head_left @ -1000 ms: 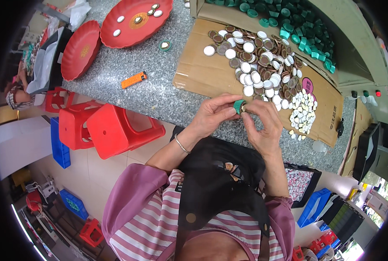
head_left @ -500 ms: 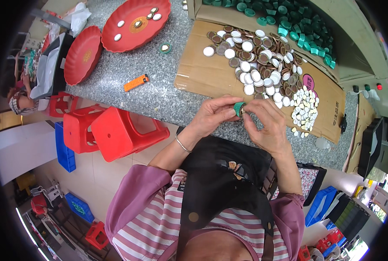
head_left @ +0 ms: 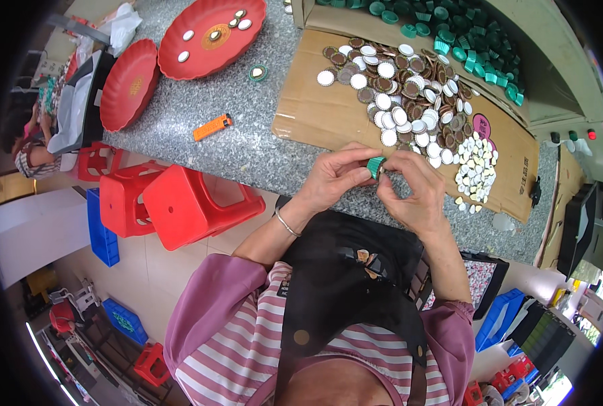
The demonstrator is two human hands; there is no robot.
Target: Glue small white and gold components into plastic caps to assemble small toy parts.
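Note:
My left hand (head_left: 335,180) pinches a small green fluted cup (head_left: 374,164) on its side, above the counter's near edge. At the cup's open end, the thumb and fingers of my right hand (head_left: 415,192) are pinched together. A dark bit with a pale edge shows there, mostly covered by the fingertips; I cannot make out what it is. Just beyond my hands, white and brown scalloped discs (head_left: 399,116) lie heaped on a flattened cardboard sheet (head_left: 301,115). To the right of them is a pile of small white and pale yellow pieces (head_left: 475,170).
Many green cups (head_left: 460,54) fill a box at the far right. Two red fluted trays, one large (head_left: 200,61) and one small (head_left: 131,91), stand at the left, near an orange lighter (head_left: 212,127) and a filled green cup (head_left: 257,72). Red stools (head_left: 176,206) stand below the counter.
The green cup has tilted slightly between my fingers, and my right fingertips have shifted a little at its open end. The whole view has drifted slightly.

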